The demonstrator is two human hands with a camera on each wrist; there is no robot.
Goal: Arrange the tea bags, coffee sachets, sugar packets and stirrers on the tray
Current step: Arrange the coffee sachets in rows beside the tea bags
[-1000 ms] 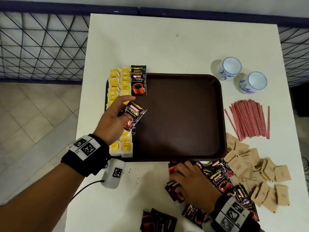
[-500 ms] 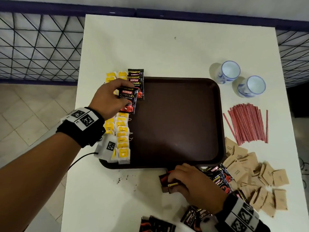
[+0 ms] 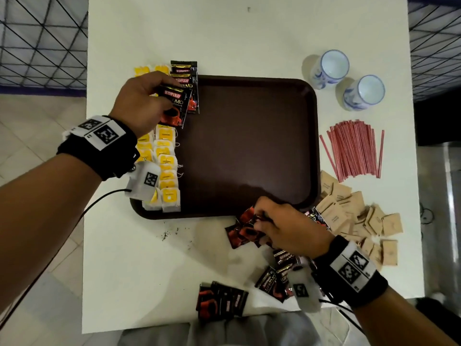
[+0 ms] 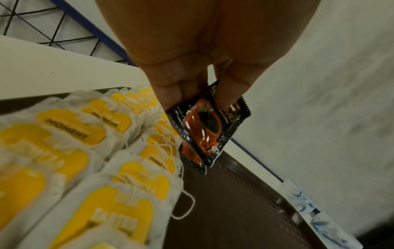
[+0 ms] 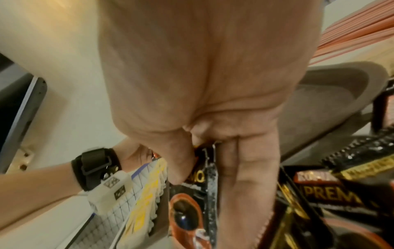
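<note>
At the far left corner of the brown tray (image 3: 249,146), a black coffee sachet (image 3: 174,106) is being held by the left hand (image 3: 139,101), pinched between thumb and curled fingers (image 4: 177,87). It is being hung tilted, its lower end just above the tray floor, overlapping two sachets (image 3: 185,78) already lying at that corner. Directly beside it, along the tray's left edge, two rows of yellow-tagged tea bags (image 3: 164,166) are lying overlapped.

Just off the tray's near edge, toward the near right corner of the white tabletop (image 3: 149,245), a small bunch of sachets (image 3: 240,229) is being gripped by the right hand (image 3: 291,228), with thumb and fingers (image 5: 247,168) curled round it. More loose sachets (image 3: 277,278) are lying under and behind that wrist, and a further few (image 3: 219,300) are lying at the tabletop's near edge.

Along the right edge of the tabletop, red stirrers (image 3: 354,148) are lying in a bundle, with brown sugar packets (image 3: 354,216) scattered nearer. Two blue-and-white cups (image 3: 346,78) are standing beyond the tray's far right corner.
</note>
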